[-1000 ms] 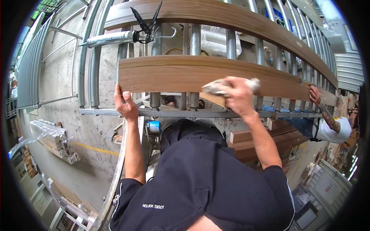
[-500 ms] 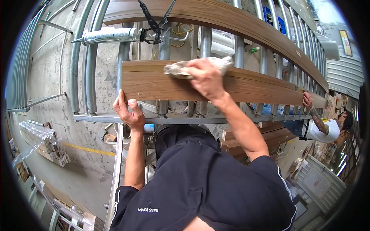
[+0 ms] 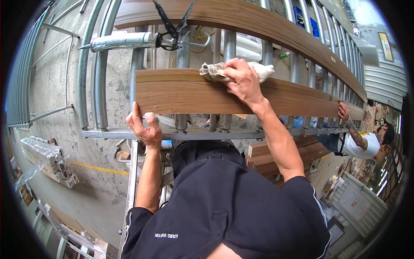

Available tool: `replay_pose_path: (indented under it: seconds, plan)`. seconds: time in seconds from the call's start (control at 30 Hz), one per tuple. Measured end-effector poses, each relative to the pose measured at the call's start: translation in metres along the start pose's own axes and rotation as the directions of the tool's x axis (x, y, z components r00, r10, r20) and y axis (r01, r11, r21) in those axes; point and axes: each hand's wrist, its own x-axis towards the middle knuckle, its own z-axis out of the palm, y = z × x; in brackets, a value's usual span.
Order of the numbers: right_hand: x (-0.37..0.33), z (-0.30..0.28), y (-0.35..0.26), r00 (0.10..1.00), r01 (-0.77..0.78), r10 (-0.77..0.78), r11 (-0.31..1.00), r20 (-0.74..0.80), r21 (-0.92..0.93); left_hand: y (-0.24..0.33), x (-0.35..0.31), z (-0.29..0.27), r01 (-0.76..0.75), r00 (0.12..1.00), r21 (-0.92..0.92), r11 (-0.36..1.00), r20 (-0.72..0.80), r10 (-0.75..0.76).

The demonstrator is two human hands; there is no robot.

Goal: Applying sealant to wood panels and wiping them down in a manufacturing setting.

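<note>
A long brown wood-grain board (image 3: 181, 96) lies across the metal rollers in front of me. My left hand (image 3: 145, 129) is closed around its near left corner, the index finger along the end and the thumb at the near edge. Bunched in my right hand (image 3: 246, 82) is a whitish cloth rag (image 3: 211, 72), pressed on the board's far edge. Beyond the board, a caulking gun (image 3: 170, 41) with a white and blue tube rests on the rollers, its black handles pointing away.
Another brown board (image 3: 241, 17) lies farther back on the roller rack (image 3: 183, 134). At right, a co-worker's hand (image 3: 343, 111) touches the board's far end. More brown boards (image 3: 284, 157) sit below the rack's near rail. Wrapped bundles (image 3: 49, 159) lie on the floor at left.
My right hand and the rag have slid to the right along the board's far edge. My left hand stays at the corner, and the caulking gun has barely shifted in view.
</note>
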Motion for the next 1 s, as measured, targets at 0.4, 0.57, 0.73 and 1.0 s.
replay_pose_path:
  seconds: [0.4,0.57,0.73,1.0]
  plan:
    - [-0.048,-0.023,0.037,1.000,-0.024,0.022,0.996,0.021,0.085,-0.003,-0.009,-0.012,0.084,0.996,-0.216,0.973,0.010,-0.084]
    - [0.074,0.090,-0.088,0.940,0.339,-0.337,0.940,-0.054,0.036,0.000,-0.001,-0.014,0.055,0.998,-0.217,0.975,-0.009,-0.059]
    - [0.078,0.103,-0.103,0.922,0.378,-0.376,0.926,-0.090,-0.001,0.002,-0.006,-0.013,0.119,0.988,-0.264,0.957,-0.065,-0.140]
    - [-0.007,0.045,-0.083,0.932,0.341,-0.345,0.939,0.111,0.049,0.003,-0.006,-0.017,0.210,0.967,-0.427,0.880,-0.043,-0.252]
